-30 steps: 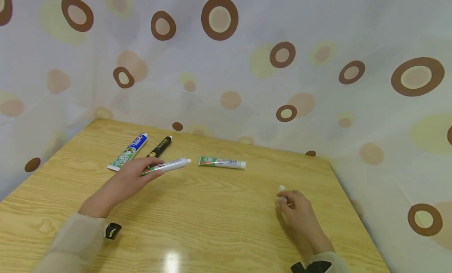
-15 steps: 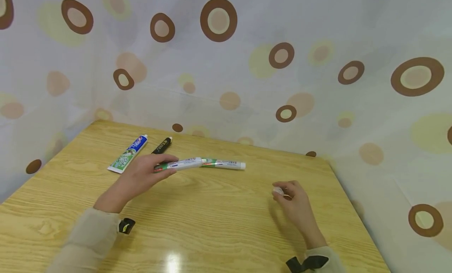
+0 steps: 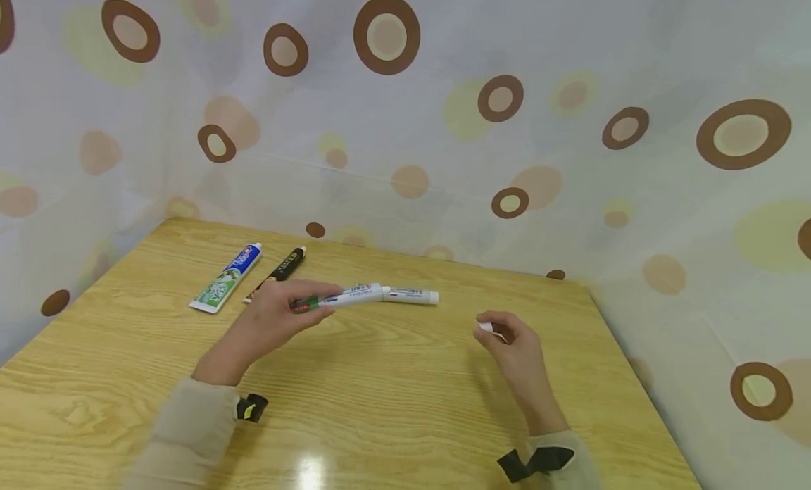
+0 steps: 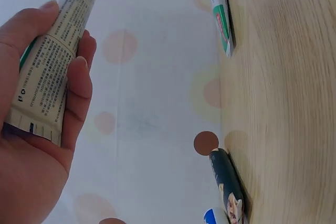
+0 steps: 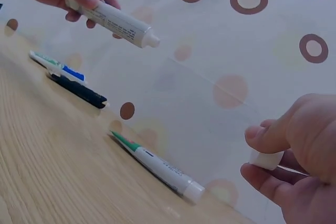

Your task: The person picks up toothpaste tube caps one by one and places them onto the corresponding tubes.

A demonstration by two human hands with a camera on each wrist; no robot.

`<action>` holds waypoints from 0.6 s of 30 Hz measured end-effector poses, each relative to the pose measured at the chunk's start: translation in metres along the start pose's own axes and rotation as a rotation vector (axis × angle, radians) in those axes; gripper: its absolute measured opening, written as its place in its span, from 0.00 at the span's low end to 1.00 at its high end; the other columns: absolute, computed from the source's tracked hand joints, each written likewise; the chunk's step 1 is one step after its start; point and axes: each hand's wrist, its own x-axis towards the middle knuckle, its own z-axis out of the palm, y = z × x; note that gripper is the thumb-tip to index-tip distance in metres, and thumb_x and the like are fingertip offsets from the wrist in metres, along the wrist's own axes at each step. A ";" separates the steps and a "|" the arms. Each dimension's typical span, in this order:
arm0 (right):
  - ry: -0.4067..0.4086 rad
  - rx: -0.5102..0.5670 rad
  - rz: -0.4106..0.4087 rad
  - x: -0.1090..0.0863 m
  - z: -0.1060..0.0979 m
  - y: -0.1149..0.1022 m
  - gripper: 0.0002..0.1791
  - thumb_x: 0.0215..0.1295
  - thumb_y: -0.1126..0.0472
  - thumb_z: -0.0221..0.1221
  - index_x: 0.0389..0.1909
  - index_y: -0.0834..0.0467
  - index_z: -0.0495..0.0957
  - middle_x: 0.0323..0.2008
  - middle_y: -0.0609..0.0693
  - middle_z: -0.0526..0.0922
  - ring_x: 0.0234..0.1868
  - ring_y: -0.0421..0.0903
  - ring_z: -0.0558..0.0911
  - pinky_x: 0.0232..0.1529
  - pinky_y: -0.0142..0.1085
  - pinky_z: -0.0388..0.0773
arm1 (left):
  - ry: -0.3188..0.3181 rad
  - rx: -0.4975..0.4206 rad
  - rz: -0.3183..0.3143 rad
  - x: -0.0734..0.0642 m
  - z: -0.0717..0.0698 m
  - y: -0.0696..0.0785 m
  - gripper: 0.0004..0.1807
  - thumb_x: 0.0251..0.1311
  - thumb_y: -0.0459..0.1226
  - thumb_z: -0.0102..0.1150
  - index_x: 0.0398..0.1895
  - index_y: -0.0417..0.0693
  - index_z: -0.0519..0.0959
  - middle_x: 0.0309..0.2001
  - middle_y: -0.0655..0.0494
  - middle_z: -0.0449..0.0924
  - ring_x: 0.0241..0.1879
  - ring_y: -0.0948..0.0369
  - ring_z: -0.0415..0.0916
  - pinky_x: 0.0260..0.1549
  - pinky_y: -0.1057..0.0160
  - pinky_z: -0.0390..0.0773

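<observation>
My left hand (image 3: 269, 324) grips a white and green toothpaste tube (image 3: 357, 296) above the table, its bare nozzle (image 5: 153, 41) pointing right. In the left wrist view the printed back of this tube faces the camera, with thumb and fingers round it. Between thumb and fingers, my right hand (image 3: 518, 356) pinches a small white cap (image 5: 265, 159), raised over the table. A second white and green toothpaste tube (image 5: 163, 170), capped, lies on the table; the held tube overlaps its left part in the head view.
Back left on the wooden table (image 3: 380, 405) lie a blue and green toothpaste tube (image 3: 227, 282) and a black tube (image 3: 288, 265), partly behind my left hand. A white curtain (image 3: 443, 215) with brown circles hangs behind the table and along its sides.
My left hand has carried its tube to the right, across the lying tube in the head view. My right hand has lifted the cap and shifted slightly left with it.
</observation>
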 end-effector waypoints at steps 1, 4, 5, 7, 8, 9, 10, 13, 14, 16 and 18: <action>-0.002 0.018 0.005 0.000 0.001 -0.002 0.16 0.66 0.62 0.64 0.52 0.64 0.79 0.54 0.58 0.79 0.48 0.37 0.82 0.48 0.26 0.80 | -0.002 -0.020 -0.014 0.000 0.002 0.000 0.16 0.59 0.35 0.69 0.52 0.54 0.86 0.48 0.52 0.87 0.32 0.67 0.79 0.26 0.69 0.79; -0.005 0.044 0.040 0.001 0.005 -0.006 0.16 0.68 0.61 0.63 0.54 0.62 0.79 0.56 0.58 0.79 0.49 0.36 0.83 0.51 0.25 0.79 | -0.015 -0.083 -0.042 0.000 0.006 0.001 0.16 0.60 0.35 0.69 0.51 0.55 0.86 0.49 0.53 0.87 0.36 0.65 0.80 0.28 0.68 0.81; -0.005 0.053 0.049 0.001 0.007 -0.007 0.17 0.68 0.61 0.62 0.55 0.62 0.79 0.57 0.57 0.80 0.48 0.36 0.83 0.51 0.25 0.79 | -0.019 -0.098 -0.048 0.000 0.007 0.001 0.16 0.60 0.36 0.68 0.51 0.55 0.86 0.50 0.52 0.87 0.38 0.64 0.80 0.29 0.68 0.82; -0.012 0.082 0.053 0.002 0.011 -0.010 0.17 0.69 0.61 0.61 0.56 0.62 0.79 0.57 0.57 0.80 0.48 0.36 0.84 0.53 0.26 0.79 | -0.023 -0.113 -0.053 -0.001 0.009 0.001 0.16 0.60 0.36 0.68 0.51 0.55 0.86 0.51 0.52 0.86 0.42 0.63 0.81 0.32 0.68 0.83; -0.021 0.108 0.045 0.002 0.013 -0.012 0.17 0.70 0.62 0.60 0.57 0.63 0.79 0.57 0.57 0.81 0.48 0.37 0.84 0.53 0.28 0.79 | -0.027 -0.123 -0.053 -0.001 0.009 0.001 0.15 0.60 0.35 0.68 0.51 0.55 0.86 0.51 0.52 0.86 0.43 0.63 0.81 0.32 0.68 0.83; -0.033 0.141 0.034 0.003 0.015 -0.014 0.17 0.70 0.63 0.60 0.57 0.64 0.79 0.57 0.57 0.81 0.48 0.38 0.84 0.54 0.29 0.79 | -0.030 -0.137 -0.055 -0.001 0.009 0.002 0.15 0.60 0.35 0.68 0.51 0.55 0.86 0.51 0.52 0.86 0.44 0.62 0.82 0.33 0.67 0.83; -0.049 0.171 0.021 0.004 0.018 -0.016 0.18 0.70 0.63 0.60 0.57 0.65 0.78 0.56 0.56 0.81 0.49 0.39 0.85 0.55 0.30 0.79 | -0.033 -0.148 -0.054 0.000 0.010 0.002 0.15 0.60 0.34 0.68 0.51 0.55 0.86 0.51 0.52 0.86 0.43 0.63 0.82 0.33 0.67 0.83; -0.109 0.288 -0.032 0.006 0.024 -0.022 0.19 0.69 0.64 0.60 0.58 0.68 0.76 0.54 0.54 0.81 0.50 0.42 0.85 0.57 0.35 0.79 | -0.048 -0.208 -0.062 0.002 0.010 0.002 0.14 0.60 0.33 0.68 0.49 0.54 0.87 0.52 0.53 0.86 0.43 0.64 0.84 0.34 0.66 0.84; -0.131 0.319 -0.051 0.006 0.026 -0.024 0.20 0.69 0.64 0.61 0.58 0.70 0.75 0.53 0.54 0.81 0.50 0.43 0.85 0.58 0.36 0.79 | -0.055 -0.229 -0.064 0.003 0.011 0.002 0.14 0.60 0.33 0.68 0.49 0.54 0.87 0.52 0.53 0.86 0.43 0.65 0.84 0.35 0.66 0.84; -0.160 0.363 -0.085 0.007 0.030 -0.028 0.20 0.69 0.65 0.61 0.57 0.71 0.75 0.52 0.53 0.81 0.50 0.45 0.85 0.58 0.38 0.79 | -0.066 -0.254 -0.068 0.004 0.012 0.003 0.13 0.61 0.34 0.67 0.48 0.55 0.87 0.53 0.55 0.86 0.45 0.65 0.84 0.36 0.66 0.84; -0.184 0.390 -0.114 0.007 0.033 -0.031 0.19 0.68 0.66 0.61 0.56 0.72 0.74 0.51 0.53 0.81 0.50 0.47 0.85 0.58 0.40 0.80 | -0.071 -0.267 -0.071 0.005 0.012 0.004 0.13 0.61 0.35 0.67 0.48 0.56 0.88 0.54 0.56 0.85 0.48 0.64 0.83 0.37 0.66 0.84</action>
